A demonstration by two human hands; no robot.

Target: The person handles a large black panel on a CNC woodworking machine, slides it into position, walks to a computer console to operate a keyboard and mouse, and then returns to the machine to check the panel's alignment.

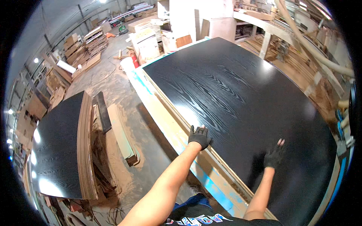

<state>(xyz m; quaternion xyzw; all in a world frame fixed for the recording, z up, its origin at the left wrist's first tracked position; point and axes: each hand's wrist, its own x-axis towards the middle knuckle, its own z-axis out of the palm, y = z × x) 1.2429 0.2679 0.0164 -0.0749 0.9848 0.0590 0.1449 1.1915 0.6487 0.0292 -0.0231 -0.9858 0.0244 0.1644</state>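
Note:
A large glossy black wood-grain panel lies flat on a pale workbench in front of me. My left hand, in a black glove with bare fingertips, rests on the panel's near left edge, its fingers stretched out. Farther right, my right hand, gloved the same way, lies on the panel's dark surface with its fingers extended. Neither hand grips anything. The black glove partly blends into the panel, so some right-hand fingers are hard to make out.
At the left stands a tall stack of black panels. Between stack and bench, narrow boards lie on the dusty floor. A red cylinder stands by the bench's far left corner. A thick hose hangs at the upper right.

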